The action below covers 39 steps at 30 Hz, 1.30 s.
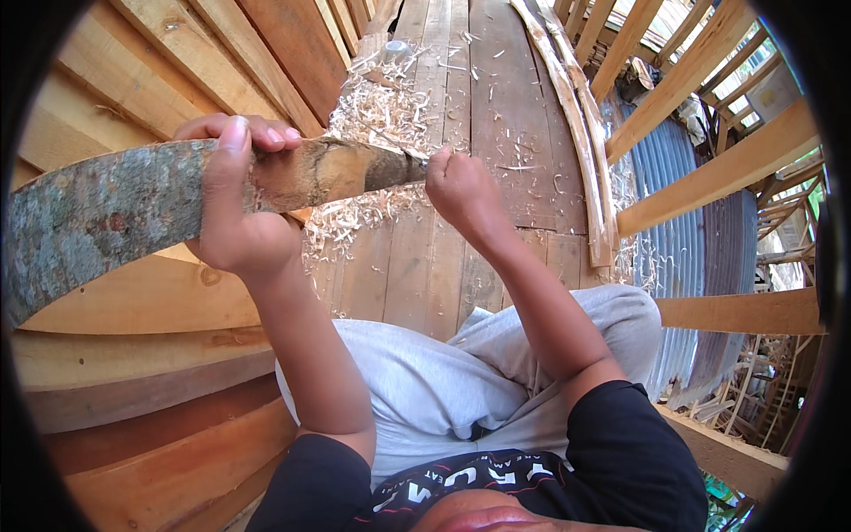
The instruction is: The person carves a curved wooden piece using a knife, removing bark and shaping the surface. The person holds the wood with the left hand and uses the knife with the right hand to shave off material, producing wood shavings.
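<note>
A thick, curved piece of wood (106, 199) with grey bark comes in from the left and tapers to a bared, brown and dark end. My left hand (253, 232) is closed round it from below, the thumb on the bark and the fingertips over the upper edge. At the narrow end, my right hand (463, 191) is a fist turned knuckles up. A thin dark strip shows beside this fist along the wood's end; whatever the fist grips is hidden by its fingers.
Pale curled shavings (386, 111) litter the plank floor (505, 124). Stacked boards (151, 293) line the left. Long peeled strips (581, 133) lie at the right, before a wooden railing (718, 182) and corrugated sheets (678, 239). A clear, rounded object (396, 50) sits among the far shavings.
</note>
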Each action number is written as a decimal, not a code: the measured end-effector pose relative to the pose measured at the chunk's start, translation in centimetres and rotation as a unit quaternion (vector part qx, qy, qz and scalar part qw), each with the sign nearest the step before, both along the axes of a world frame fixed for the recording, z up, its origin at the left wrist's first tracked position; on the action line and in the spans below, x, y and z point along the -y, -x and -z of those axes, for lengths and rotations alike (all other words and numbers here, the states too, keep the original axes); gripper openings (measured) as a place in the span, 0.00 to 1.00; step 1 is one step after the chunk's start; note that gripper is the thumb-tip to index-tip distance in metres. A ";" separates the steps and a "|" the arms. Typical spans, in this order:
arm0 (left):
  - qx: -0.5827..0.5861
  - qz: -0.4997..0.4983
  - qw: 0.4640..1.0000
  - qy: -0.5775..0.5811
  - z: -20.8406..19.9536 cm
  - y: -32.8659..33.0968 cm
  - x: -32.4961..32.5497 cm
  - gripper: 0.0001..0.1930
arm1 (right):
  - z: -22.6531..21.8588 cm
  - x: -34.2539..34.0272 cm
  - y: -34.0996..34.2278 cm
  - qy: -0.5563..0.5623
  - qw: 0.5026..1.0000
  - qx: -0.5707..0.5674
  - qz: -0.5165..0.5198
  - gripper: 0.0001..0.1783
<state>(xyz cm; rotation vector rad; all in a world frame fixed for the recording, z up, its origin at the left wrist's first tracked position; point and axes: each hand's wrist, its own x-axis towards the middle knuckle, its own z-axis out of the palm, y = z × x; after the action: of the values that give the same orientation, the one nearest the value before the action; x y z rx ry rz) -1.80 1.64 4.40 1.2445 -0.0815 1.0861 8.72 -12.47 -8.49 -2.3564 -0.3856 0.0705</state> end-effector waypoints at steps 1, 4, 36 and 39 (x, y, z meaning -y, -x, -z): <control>-0.003 -0.002 1.000 0.000 0.0 0.0 0.1 0.05 | 1.2 0.0 -0.7 -0.011 0.999 0.031 -0.007 0.30; -0.010 -0.007 1.000 0.002 -0.3 -0.1 0.3 0.05 | 3.1 -0.1 -1.9 -0.005 0.995 0.100 -0.001 0.30; -0.008 0.007 0.999 -0.034 -0.3 0.3 0.1 0.06 | 0.8 -0.2 -0.6 0.017 1.000 0.020 0.005 0.30; -0.014 0.003 1.000 -0.016 -0.3 0.2 0.2 0.05 | 0.7 -0.1 -0.9 0.046 0.998 0.035 0.019 0.29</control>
<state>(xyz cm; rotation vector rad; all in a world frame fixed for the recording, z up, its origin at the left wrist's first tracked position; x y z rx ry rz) -2.02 1.42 4.65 1.2867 -0.0826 1.0656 9.60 -12.41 -9.16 -2.4620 -0.3784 -0.0125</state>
